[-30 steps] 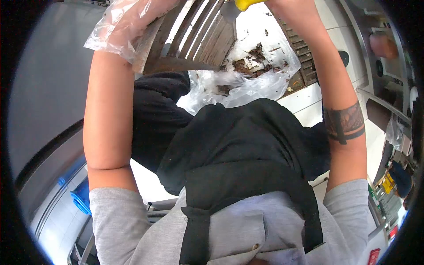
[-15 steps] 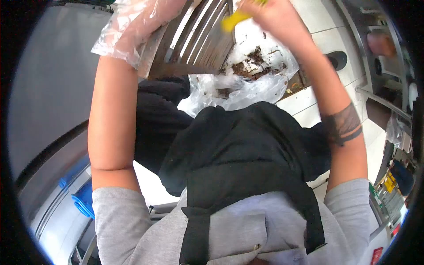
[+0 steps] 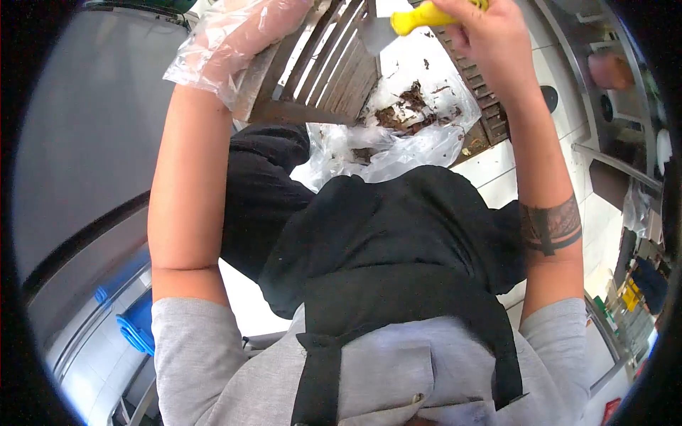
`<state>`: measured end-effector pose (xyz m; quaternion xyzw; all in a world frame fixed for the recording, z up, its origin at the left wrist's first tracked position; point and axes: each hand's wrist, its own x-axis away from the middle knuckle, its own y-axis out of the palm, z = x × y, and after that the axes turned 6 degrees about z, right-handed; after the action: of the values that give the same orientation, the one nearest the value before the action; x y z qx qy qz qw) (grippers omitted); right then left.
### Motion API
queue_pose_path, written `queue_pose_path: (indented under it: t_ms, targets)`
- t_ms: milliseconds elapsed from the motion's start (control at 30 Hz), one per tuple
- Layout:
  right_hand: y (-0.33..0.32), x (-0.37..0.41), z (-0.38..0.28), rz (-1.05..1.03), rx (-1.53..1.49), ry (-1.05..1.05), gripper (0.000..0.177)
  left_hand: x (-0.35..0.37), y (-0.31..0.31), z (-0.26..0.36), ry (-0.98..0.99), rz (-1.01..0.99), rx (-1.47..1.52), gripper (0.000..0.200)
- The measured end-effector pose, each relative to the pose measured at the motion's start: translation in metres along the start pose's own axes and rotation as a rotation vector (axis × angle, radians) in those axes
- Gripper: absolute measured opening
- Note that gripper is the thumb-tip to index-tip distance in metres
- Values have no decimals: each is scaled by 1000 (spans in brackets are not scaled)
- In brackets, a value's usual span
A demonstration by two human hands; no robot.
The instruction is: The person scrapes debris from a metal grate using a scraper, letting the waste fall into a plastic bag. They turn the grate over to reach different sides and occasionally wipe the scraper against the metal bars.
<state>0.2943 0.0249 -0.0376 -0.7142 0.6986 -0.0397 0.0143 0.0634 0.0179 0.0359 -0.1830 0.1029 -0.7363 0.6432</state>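
In the head view my right hand (image 3: 494,35) is closed around the yellow handle (image 3: 419,17) of a scraper, whose flat metal blade (image 3: 378,35) overlaps the slats of a grimy grate (image 3: 323,112). My left hand (image 3: 259,32), in a loose clear plastic glove (image 3: 202,60), grips the grate's left side and keeps it tilted; its fingertips run past the top edge of the picture. Beneath and beside the grate, dark brown scraps (image 3: 401,113) lie on a clear plastic bag (image 3: 426,145) spread on the floor.
Another slatted grate (image 3: 486,106) lies on the white floor tiles (image 3: 490,170) right of the bag. A large grey panel (image 3: 85,106) stands on the left. Metal shelving (image 3: 618,153) lines the right side. My black apron (image 3: 398,227) fills the middle.
My right hand has moved to the right and slightly down with the scraper, bringing its blade into clearer view. My left hand and the grate have shifted slightly to the right.
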Motion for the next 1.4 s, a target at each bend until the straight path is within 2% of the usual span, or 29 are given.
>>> queue_pose_path:
  t_ms: [67,133,233,267,333,400,467,533,600,633,667,700,733,767,833,900,933,967,1000,1033,1100,1133,1200,1233,1267,1300,1333,1367,1400]
  targets:
    - [5,-16,0,10,-34,-6,16,-1,2,-1,1,-34,67,60]
    - [17,-29,3,135,260,-317,17,-1,1,-1,97,6,-103,62]
    - [34,-11,5,6,371,-400,19,7,1,-1,150,-61,72,56]
    - [38,-4,1,-76,384,-367,20,10,2,0,179,-98,160,53]
    - [34,-10,-10,-30,348,-370,20,13,1,9,157,-63,132,50]
    - [35,-11,-4,53,422,-420,18,12,-13,16,-30,-191,74,49]
    - [48,8,13,-153,319,-313,15,1,-14,5,38,-184,-24,47]
    - [53,8,8,-207,199,-320,15,1,-6,-2,234,20,-177,45]
    - [39,-10,-6,9,374,-424,17,2,-8,-3,96,-1,-289,48]
    - [40,-10,-7,-12,343,-354,18,8,-9,-1,77,-103,-90,50]
    - [42,-7,6,-98,394,-430,17,8,-11,3,72,-199,102,51]
    - [52,1,14,-157,287,-414,16,-2,-7,-13,358,-55,-79,52]
    - [61,14,9,-216,183,-391,14,-5,-5,-14,234,-103,61,54]
    - [50,15,-7,-156,323,-360,12,-6,-5,-14,186,-71,-43,56]
    - [43,9,-8,-50,329,-312,10,3,-8,-3,126,-41,-142,58]
    - [48,17,2,-130,275,-304,12,9,-17,14,24,-204,-56,62]
    - [52,34,-3,-200,217,-253,12,2,-4,11,261,-18,-268,63]
    - [47,36,-17,-266,193,-47,12,2,-4,10,87,-22,-281,62]
    - [37,33,-19,-264,196,-50,12,9,-2,25,-87,-21,-291,60]
    - [24,28,-17,-184,140,-4,10,4,-4,15,-86,-15,-289,60]
    - [7,22,-27,-41,-65,30,9,-9,-12,-19,440,29,-498,51]
    - [3,17,-31,60,-91,10,10,-12,-15,-25,443,34,-502,51]
    - [-4,13,-45,-12,-160,-107,9,-18,-18,-32,809,88,-1028,47]
    - [-1,6,-43,-7,-159,-117,9,-15,-17,-33,866,146,-1049,47]
    - [7,-4,-36,78,42,-239,9,-21,-20,-46,944,146,-1006,47]
    - [16,-9,-31,164,244,-359,9,-21,-19,-39,806,98,-993,49]
    - [23,-6,-30,177,253,-439,12,-18,-17,-29,668,54,-978,50]
    - [29,2,-25,16,240,-287,16,-13,-16,-16,748,21,-854,42]
    - [33,11,-22,-143,228,-136,21,-28,-27,-62,695,88,-943,48]
